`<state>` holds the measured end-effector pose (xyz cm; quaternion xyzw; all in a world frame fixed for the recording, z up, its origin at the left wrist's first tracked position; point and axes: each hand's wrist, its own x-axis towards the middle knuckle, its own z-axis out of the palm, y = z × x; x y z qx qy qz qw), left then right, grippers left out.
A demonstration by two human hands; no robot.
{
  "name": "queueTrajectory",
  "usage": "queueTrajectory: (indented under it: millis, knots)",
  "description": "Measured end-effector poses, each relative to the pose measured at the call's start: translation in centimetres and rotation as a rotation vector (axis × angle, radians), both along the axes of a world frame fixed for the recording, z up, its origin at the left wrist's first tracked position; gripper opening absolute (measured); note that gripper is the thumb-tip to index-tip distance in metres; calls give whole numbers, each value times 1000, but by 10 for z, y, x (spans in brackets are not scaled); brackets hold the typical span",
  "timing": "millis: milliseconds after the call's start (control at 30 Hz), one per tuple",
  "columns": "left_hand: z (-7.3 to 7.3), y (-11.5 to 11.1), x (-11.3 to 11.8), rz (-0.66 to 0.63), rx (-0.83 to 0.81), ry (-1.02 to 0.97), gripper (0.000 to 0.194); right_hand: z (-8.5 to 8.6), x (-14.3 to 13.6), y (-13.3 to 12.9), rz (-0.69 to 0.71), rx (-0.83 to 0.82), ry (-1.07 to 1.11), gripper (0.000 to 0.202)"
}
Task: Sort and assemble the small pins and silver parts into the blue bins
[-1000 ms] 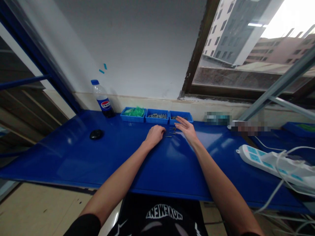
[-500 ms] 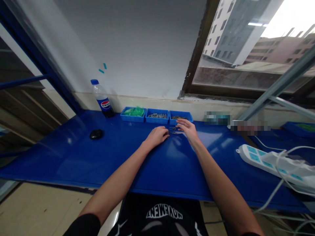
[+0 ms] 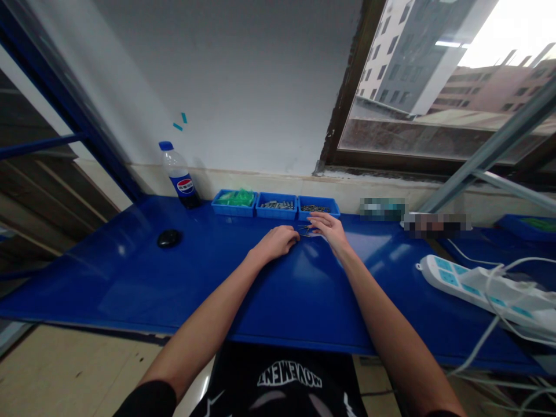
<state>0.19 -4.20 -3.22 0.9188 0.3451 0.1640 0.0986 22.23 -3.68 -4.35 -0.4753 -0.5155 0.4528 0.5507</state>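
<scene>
Small thin metal pieces (image 3: pixel 304 234) lie on the blue tabletop between my hands. At their left, my left hand (image 3: pixel 279 241) rests low on the table with its fingers curled together; whatever it pinches is too small to name. My right hand (image 3: pixel 329 228) is on their right, fingers bent toward them and partly spread, and what its fingertips touch is unclear. Just behind are three blue bins: one with green plastic (image 3: pixel 235 198), one with grey metal parts (image 3: pixel 277 205), and one with dark thin pieces (image 3: pixel 316 208), right behind my right hand.
A cola bottle (image 3: pixel 182 180) stands by the wall at the left, with a black round object (image 3: pixel 169 238) in front. A white power strip (image 3: pixel 460 281) with loose cables lies at the right. Blurred items sit by the window wall.
The fingers of my right hand have come slightly lower and closer to the thin pieces. My left hand has hardly moved.
</scene>
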Motion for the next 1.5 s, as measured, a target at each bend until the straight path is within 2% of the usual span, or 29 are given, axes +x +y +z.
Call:
queueTrajectory:
  millis: [100, 200, 400, 533, 633, 800, 867, 933, 1033, 1100, 1200, 1367, 1500]
  knots:
    - [-2, 1, 2, 15, 10, -101, 32, 0, 0, 0, -1, 9, -5, 45]
    - [2, 0, 6, 72, -17, -302, 26, 0, 1, 0, 0, 10, -15, 47]
    - [5, -1, 14, 216, -321, -802, 16, 3, -3, -4, 106, -1, -50, 49]
    - [0, 2, 14, 222, -440, -937, 18, 5, -7, -8, 204, -48, 15, 46]
    - [-4, 5, 13, 232, -451, -970, 21, 6, -7, -10, 215, -63, 75, 45]
    - [-9, 8, 11, 259, -361, -871, 18, 4, -7, -8, 175, -76, 98, 42]
    - [-11, 7, 9, 295, -229, -714, 13, 4, -7, -5, 110, -37, 82, 41]
    - [-13, 6, 8, 314, -73, -508, 15, 5, -6, -3, 51, 32, 79, 41]
    - [-15, 5, 13, 181, 55, -258, 31, 7, -2, -2, 30, 116, 82, 57]
    - [-18, 6, 20, 52, 78, -140, 40, 7, 1, -3, 16, 134, 64, 66]
    - [-21, 9, 31, 3, 108, -19, 45, 7, 3, -3, -29, 130, 33, 63]
    - [-19, 9, 34, 36, 100, 4, 33, 7, 2, -3, -33, 95, 24, 53]
    - [-11, 6, 21, 177, 37, 3, 27, 7, 1, -3, -16, 76, 36, 53]
